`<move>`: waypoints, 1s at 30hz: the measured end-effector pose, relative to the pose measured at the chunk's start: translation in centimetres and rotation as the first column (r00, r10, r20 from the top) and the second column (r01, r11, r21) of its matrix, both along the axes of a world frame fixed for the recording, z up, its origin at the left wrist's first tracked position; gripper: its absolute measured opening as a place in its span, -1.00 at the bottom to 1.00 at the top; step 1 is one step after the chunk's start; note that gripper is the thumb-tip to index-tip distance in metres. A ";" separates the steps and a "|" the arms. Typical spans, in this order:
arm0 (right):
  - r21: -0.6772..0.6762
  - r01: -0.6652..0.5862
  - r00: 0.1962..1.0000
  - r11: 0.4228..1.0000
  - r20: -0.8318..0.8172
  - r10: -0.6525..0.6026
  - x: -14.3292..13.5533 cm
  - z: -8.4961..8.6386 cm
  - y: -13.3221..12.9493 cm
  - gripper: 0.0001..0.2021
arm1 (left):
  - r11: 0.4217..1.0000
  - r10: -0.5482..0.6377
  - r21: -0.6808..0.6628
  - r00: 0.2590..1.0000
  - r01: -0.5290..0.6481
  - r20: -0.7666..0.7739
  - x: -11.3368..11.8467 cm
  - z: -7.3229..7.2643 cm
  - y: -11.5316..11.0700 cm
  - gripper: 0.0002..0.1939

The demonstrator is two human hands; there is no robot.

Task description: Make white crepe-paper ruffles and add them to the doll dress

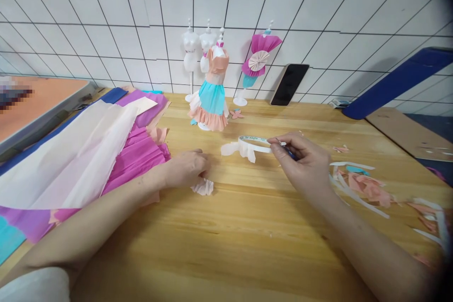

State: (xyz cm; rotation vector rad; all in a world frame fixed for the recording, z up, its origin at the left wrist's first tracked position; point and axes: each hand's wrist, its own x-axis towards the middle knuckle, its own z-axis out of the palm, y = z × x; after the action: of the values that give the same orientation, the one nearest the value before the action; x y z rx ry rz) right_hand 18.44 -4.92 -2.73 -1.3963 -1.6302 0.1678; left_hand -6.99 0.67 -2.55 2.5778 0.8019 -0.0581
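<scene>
My right hand (302,155) is closed on what look like blue-handled scissors (291,153), mostly hidden in the palm. Its fingertips meet the near right side of a thin white tape roll (260,146), printed inside with green letters. Against the roll's left side lies a pale crepe paper piece (241,150). Over the table to the left, my left hand (187,167) has curled fingers, and its thumb touches a small gathered pale paper piece (203,187). How firmly it is pinched is hidden. Behind stands a mini dress form (213,89) in a peach and turquoise paper dress.
Layered crepe paper sheets (71,151) cover the left side. Two bare dress forms (191,49) and one in magenta paper (259,60) stand by the tiled wall, near a phone (290,84). Paper scraps (370,188) lie right; a blue bar (399,84) slants above.
</scene>
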 end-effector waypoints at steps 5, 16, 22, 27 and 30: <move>0.002 -0.047 0.999 0.999 0.013 0.047 0.3 -0.1 0.1 -0.94 | 0.998 0.019 -0.060 0.999 -0.021 -0.026 0.1 1.0 -0.6 -0.93; 0.026 -0.061 0.998 0.998 0.016 0.061 0.6 -0.5 0.4 -0.92 | 0.926 0.350 -0.120 0.934 -0.357 -0.077 1.4 0.6 -1.2 -0.77; 0.014 -0.111 0.994 0.994 0.003 0.111 0.4 -0.3 0.3 -0.90 | 0.917 0.382 -0.074 0.917 -0.392 -0.115 2.1 -0.1 -1.8 -0.89; -0.022 -0.130 0.991 0.991 -0.024 0.129 0.4 -0.2 0.3 -0.89 | 0.913 0.354 -0.187 0.932 -0.362 -0.074 1.9 0.0 -1.6 -0.90; -0.054 -0.120 0.991 0.991 -0.067 0.116 0.4 -0.1 0.3 -0.91 | 0.883 0.325 -0.355 0.946 -0.307 -0.009 1.5 0.5 -1.3 -0.92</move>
State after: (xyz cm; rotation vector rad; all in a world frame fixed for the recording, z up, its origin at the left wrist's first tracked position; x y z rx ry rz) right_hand 18.82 -4.65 -2.80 -1.3248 -1.6670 0.3271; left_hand -5.47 -0.62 -2.04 2.0792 1.0765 -0.0326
